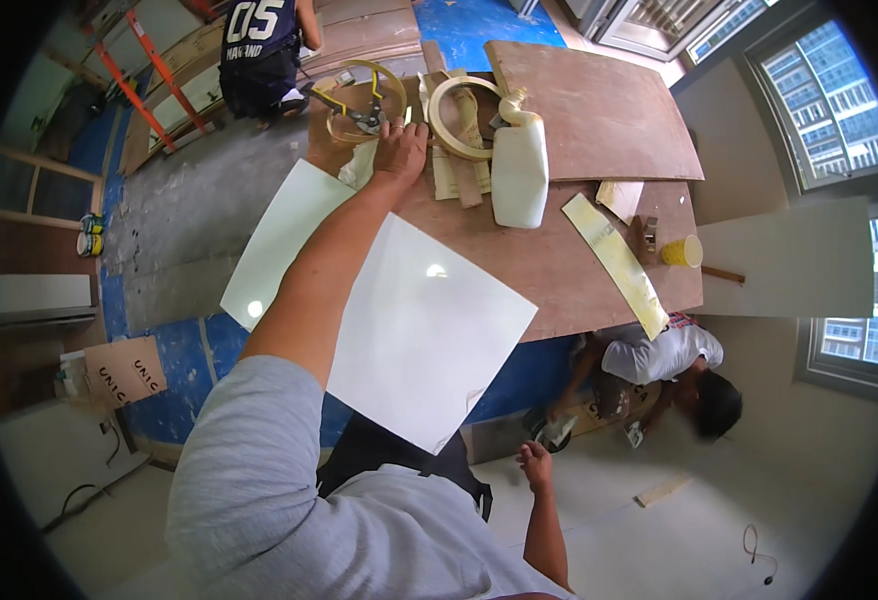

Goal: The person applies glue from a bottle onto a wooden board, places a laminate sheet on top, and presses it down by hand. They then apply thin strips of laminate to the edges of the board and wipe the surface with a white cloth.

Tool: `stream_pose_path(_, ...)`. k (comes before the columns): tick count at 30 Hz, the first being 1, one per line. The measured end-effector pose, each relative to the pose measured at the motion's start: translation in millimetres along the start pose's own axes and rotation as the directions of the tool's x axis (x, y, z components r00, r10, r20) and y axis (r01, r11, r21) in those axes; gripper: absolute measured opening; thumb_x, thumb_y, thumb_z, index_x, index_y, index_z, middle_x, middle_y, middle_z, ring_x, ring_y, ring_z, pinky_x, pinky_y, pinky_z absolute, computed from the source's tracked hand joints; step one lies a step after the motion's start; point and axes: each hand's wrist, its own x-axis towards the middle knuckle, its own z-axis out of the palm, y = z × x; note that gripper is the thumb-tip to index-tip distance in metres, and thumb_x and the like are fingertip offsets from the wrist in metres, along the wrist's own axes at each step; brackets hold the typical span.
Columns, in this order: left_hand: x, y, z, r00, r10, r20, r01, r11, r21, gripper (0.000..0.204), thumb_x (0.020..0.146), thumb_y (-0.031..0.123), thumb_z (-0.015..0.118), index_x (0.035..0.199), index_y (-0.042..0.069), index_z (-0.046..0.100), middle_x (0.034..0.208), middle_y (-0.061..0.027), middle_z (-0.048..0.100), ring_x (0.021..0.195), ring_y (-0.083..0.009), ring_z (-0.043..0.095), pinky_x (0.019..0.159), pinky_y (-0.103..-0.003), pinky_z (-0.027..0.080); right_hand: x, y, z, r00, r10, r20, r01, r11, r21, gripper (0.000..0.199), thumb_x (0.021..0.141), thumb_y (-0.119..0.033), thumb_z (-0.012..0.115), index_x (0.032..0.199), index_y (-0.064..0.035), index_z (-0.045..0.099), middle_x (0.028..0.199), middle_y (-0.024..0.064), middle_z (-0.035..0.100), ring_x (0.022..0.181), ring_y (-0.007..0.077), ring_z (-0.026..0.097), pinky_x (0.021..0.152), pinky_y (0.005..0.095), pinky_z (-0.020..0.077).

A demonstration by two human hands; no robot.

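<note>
Head view: left hand [400,148] reaches clamp [357,112], lying left-to-right

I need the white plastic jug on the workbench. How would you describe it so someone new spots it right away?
Start at the brown plywood workbench. Past the glossy white panels, beside the left hand, lies a heap of tan coiled edge strip. The white plastic jug lies just right of that heap: the only bulky, opaque white container among flat sheets and thin strips.

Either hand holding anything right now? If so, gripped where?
Left hand reaches across the wooden table to a roll of tape; its fingers are at the roll's near rim, but a closed grip can't be told. Right hand hangs free, holding nothing.
</note>
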Motion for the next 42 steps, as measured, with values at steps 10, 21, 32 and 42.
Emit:
stream_pose_path(10, 16.5, -9.6, -44.3, 0.92, 0.374, 0.12, -0.385, 0.918, 0.097, 0.01, 0.091, 0.011, 0.056, 0.094, 0.01, 0.065, 0.087, -0.0069, 0.069, 0.084, -0.0261, 0.07, 0.085, -0.042, 0.049, 30.2, -12.8, 10.1, 0.94, -0.341, 0.009, 0.34, 0.933, -0.114, 0.034, 0.103, -0.02, 0.067, 0.127, 0.0025, 0.067, 0.098, 0.0052, 0.07, 0.081, 0.011, 0.065, 0.072, 0.0284, 0.0552)
stream_pose_path(21, -9.2, -1.0, -111.4, 0.904, 0.361, 0.23, -0.377, 0.926, 0.026, 0.012, 0.088, 0.012, 0.06, 0.094, 0.006, 0.069, 0.09, -0.0116, 0.071, 0.087, -0.0276, 0.07, 0.092, -0.044, 0.049, 22.6, -362.7, 70.9, 0.549, -0.834, -0.047, 0.809, 0.545, -0.22, 0.029, 0.1, -0.013, 0.067, 0.126, -0.0017, 0.068, 0.104, 0.0152, 0.071, 0.088, 0.024, 0.069, 0.075, 0.0332, 0.0563)
stream_pose_path(32, -35.5, -15.1, -247.2, 0.797, 0.518, 0.312, -0.58, 0.801, 0.15, 0.015, 0.087, 0.012, 0.06, 0.096, 0.004, 0.069, 0.092, -0.0103, 0.068, 0.097, -0.0258, 0.066, 0.098, -0.041, 0.047, 62.1, -466.1, 171.6, 0.336, -0.94, 0.057, 0.927, 0.32, -0.198, 0.056, 0.09, -0.014, 0.074, 0.142, -0.0034, 0.056, 0.141, 0.0211, 0.059, 0.124, 0.0389, 0.06, 0.102, 0.0456, 0.0512)
stream_pose_path(42, -121.4, -55.8, -453.3, 0.774, 0.559, 0.297, -0.365, 0.777, -0.513, 0.038, 0.082, 0.005, 0.074, 0.12, 0.01, 0.072, 0.097, -0.0061, 0.067, 0.096, -0.0251, 0.065, 0.094, -0.042, 0.048, -116.8, -446.0, 162.1, -0.016, -0.86, 0.51, 0.995, -0.065, -0.078, 0.104, 0.068, -0.053, 0.089, 0.153, -0.0085, 0.048, 0.151, 0.0121, 0.056, 0.141, 0.0346, 0.048, 0.118, 0.0506, 0.0305)
